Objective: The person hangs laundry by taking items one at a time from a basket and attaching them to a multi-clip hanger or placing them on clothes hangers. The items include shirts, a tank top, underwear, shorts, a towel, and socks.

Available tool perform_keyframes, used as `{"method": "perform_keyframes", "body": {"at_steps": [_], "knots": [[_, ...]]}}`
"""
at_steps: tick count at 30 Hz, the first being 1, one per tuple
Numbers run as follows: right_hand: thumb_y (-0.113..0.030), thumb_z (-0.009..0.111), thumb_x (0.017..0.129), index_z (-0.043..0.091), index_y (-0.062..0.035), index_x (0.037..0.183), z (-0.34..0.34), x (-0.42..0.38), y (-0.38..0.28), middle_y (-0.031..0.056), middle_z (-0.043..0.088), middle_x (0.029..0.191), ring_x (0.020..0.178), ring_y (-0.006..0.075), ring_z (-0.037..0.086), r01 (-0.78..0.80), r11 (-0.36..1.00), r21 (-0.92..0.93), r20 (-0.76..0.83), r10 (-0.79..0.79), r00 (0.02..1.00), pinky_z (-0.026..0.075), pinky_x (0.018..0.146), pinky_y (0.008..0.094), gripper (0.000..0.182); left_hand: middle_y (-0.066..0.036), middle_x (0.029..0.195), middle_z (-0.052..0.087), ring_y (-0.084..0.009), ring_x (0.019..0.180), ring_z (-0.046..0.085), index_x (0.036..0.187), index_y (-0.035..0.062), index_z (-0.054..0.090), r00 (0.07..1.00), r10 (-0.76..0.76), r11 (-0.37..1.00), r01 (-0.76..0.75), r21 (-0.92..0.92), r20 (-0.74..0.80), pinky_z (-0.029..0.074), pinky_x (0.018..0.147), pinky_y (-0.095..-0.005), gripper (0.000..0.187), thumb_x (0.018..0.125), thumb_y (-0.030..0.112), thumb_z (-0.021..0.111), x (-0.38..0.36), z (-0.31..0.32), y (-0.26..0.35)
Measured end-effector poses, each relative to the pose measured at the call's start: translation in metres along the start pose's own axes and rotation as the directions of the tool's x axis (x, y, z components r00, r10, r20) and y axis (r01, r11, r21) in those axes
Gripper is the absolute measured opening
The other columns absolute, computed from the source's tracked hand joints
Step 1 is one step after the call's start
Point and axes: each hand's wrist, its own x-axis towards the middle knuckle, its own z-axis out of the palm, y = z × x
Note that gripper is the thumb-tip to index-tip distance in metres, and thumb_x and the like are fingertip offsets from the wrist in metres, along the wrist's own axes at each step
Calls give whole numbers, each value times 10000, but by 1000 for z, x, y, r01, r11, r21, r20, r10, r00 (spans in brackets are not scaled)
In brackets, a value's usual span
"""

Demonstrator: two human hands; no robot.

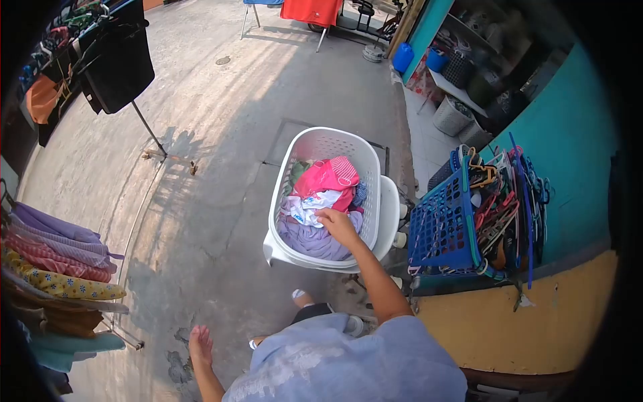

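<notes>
A white plastic laundry basket (274, 201) with perforated sides stands on a white stool or chair (388, 221). Inside it are a pink garment (325, 175), a white printed garment (313, 204) and a lilac cloth (311, 239), with a bit of green cloth (299, 171) at the side. My right hand (337, 224) reaches into the basket, its fingers closed at the edge of the white printed garment. Low at the left, my left hand (200, 345) hangs away from everything, fingers loosely extended and nothing in it.
Right of the basket, a blue crate (439, 221) holds many clothes hangers (502, 208). Garments hang on a rack (63, 268) at the left. A second rack with dark clothing (117, 67) stands farther back. Wicker baskets (452, 115) sit in the doorway beside a teal wall (529, 144).
</notes>
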Motion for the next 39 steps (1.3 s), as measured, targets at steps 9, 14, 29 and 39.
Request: {"method": "perform_keyframes", "body": {"at_steps": [9, 14, 29, 39], "knots": [[-206, 619, 747, 605, -80, 988, 33, 82, 47, 124, 586, 946, 993, 304, 521, 421, 878, -229, 75, -416, 907, 445, 811, 394, 272, -24, 1143, 568, -120, 986, 537, 1214, 111, 445, 993, 105, 994, -107, 32, 52, 403, 818, -302, 393, 858, 243, 548, -9, 227, 16], [-173, 653, 683, 612, -56, 770, 62, 102, 82, 85, 539, 992, 941, 278, 505, 418, 777, -471, 280, -318, 906, 428, 796, 405, 152, -27, 1074, 587, -105, 910, 557, 1170, 94, 469, 966, 218, 962, -236, 136, 137, 419, 771, -258, 318, 872, 189, 524, -34, 293, 30], [-195, 656, 818, 600, -68, 761, -226, 133, -279, 19, 576, 616, 449, 81, 479, 355, 465, 811, -19, -586, 810, 372, 422, 198, 150, -52, 1040, 594, -126, 930, 551, 1115, 57, 501, 870, 442, 863, -479, 158, 218, 415, 784, -273, 264, 864, 137, 483, -87, 287, 59], [-403, 527, 888, 542, -111, 1108, -222, -2, -487, 11, 590, 914, 814, 100, 547, 539, 230, 811, -3, -918, 396, 428, 683, 233, 367, -58, 1033, 589, -123, 926, 543, 1096, 54, 507, 703, 711, 703, -711, 9, 21, 408, 787, -261, 241, 868, 128, 483, -153, 213, 88]]}}
